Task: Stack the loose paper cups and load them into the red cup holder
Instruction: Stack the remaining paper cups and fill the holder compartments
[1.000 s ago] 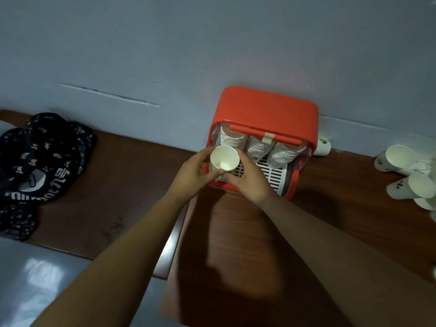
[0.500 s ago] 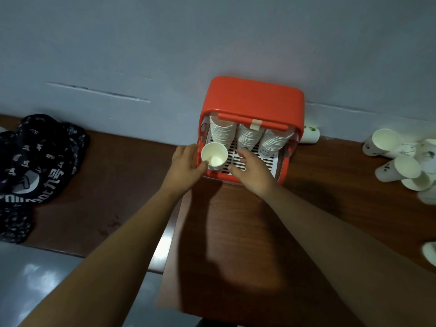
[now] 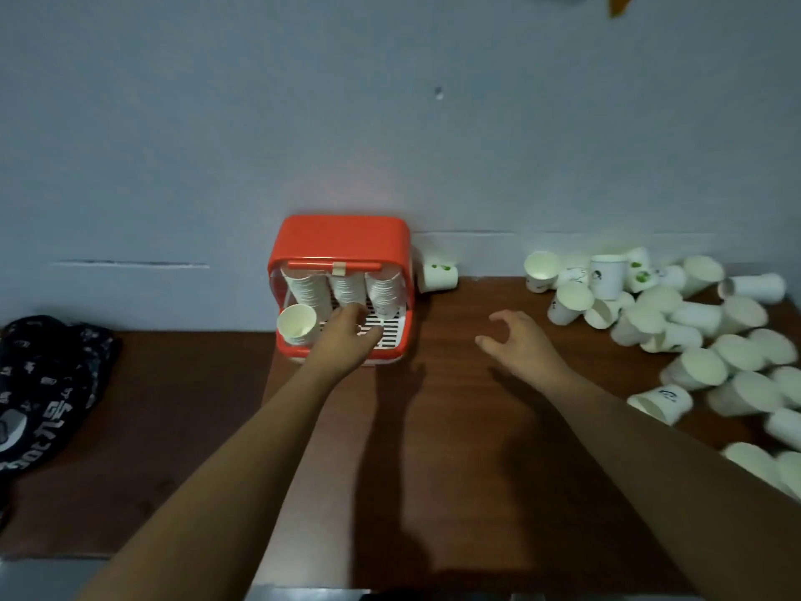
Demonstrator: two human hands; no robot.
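The loose paper cups (image 3: 693, 323) are lying in a scattered heap on the right part of the surface (image 3: 455, 427), most on their sides with mouths pointing various ways, well apart from the red cup holder (image 3: 342, 236), which is standing against the wall (image 3: 390, 123). Three nested stacks (image 3: 344, 288) are sitting inside the holder, and a single cup (image 3: 297, 325) is resting at the left front of its tray, below the left stack, mouth facing up toward the camera. The left hand (image 3: 346, 336) is reaching over the slotted grille (image 3: 390, 336) with fingers extended and gripping nothing; whether the fingertips are touching the middle stack cannot be told. The right hand (image 3: 516, 340) is hovering above the surface between the holder and the heap, fingers spread, loosely curved and empty. As a handling judgement, each cup is presenting as very light, thin-walled and easily crushed, so a hard squeeze on the side wall is risking a dent that is likely hindering nesting. The operator is best taking hold just below the rolled rim, probably the stiffest zone, with thumb opposing two fingers and light pressure. Being so light, cups lying on their sides are also likely rolling away at a nudge.
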